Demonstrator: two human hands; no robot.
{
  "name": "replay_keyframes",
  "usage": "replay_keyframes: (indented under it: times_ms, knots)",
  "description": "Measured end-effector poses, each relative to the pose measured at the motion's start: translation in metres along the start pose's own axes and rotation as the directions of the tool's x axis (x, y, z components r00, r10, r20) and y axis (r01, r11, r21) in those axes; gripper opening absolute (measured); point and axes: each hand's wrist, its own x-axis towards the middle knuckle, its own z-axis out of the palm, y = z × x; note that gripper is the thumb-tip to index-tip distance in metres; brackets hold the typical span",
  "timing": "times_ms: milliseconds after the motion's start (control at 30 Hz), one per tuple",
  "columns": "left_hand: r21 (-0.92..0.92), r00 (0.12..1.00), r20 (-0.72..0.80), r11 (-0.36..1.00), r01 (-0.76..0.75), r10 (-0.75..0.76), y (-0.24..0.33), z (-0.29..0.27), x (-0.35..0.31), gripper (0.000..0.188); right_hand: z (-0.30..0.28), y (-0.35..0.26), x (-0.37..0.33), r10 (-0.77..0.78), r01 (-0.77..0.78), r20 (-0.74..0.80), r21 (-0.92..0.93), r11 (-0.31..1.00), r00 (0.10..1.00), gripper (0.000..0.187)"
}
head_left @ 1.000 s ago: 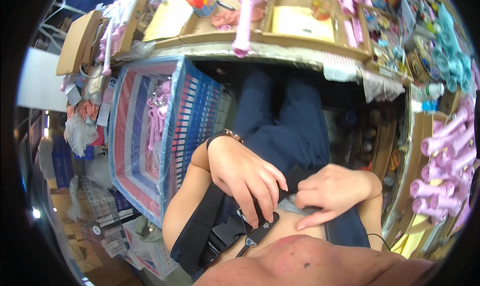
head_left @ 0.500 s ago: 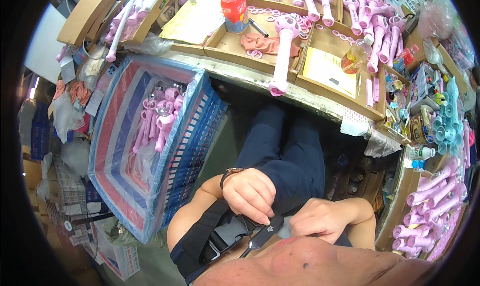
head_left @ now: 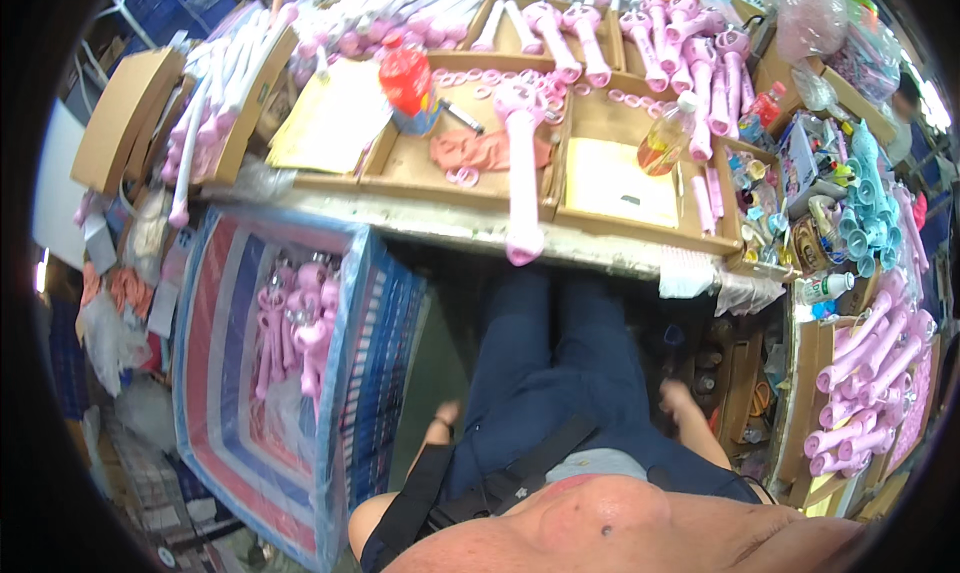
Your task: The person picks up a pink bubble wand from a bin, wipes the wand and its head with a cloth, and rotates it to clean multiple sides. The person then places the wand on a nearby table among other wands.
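Observation:
My left hand [head_left: 447,413] is low beside my left thigh, near the lined blue basket [head_left: 385,373]. On the other side, my right hand [head_left: 677,397] hangs by my right thigh, in front of the dark space under the bench. Both are small and blurred, so their fingers cannot be made out. Nothing shows in either one. A black strap [head_left: 535,463] crosses my body. Ahead, a pink handle-shaped plastic piece [head_left: 522,168] lies across the bench's front edge, its lower end sticking out toward me.
Pink pieces [head_left: 300,313] lie inside the basket at left. Cardboard trays [head_left: 400,168] on the bench hold pink rings, an orange cloth [head_left: 480,153] and paper. A red-topped bottle [head_left: 407,83] stands there. More pink handles [head_left: 870,383] and turquoise pieces [head_left: 870,213] are stacked at right.
Both hands have left the black strap and small dark device at my chest and dropped to either side of my thighs. The view has shifted, showing more of the bench.

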Motion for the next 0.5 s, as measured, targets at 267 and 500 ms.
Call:
replay_keyframes:
  times_ms: [267, 500]
  knots:
    - [-0.638, 0.789, 0.425, 0.471, 0.609, -0.444, 0.057, 0.044, 0.006, 0.026, 0.075, 0.064, 0.048, 0.202, -0.057, 0.424, -0.33, 0.942, 0.883, 0.034]
    - [-0.591, 0.775, 0.477, 0.5, 0.632, -0.415, 0.109, -0.022, 0.049, 0.026, 0.079, -0.011, 0.073, 0.226, -0.143, 0.388, -0.232, 0.962, 0.894, 0.037]
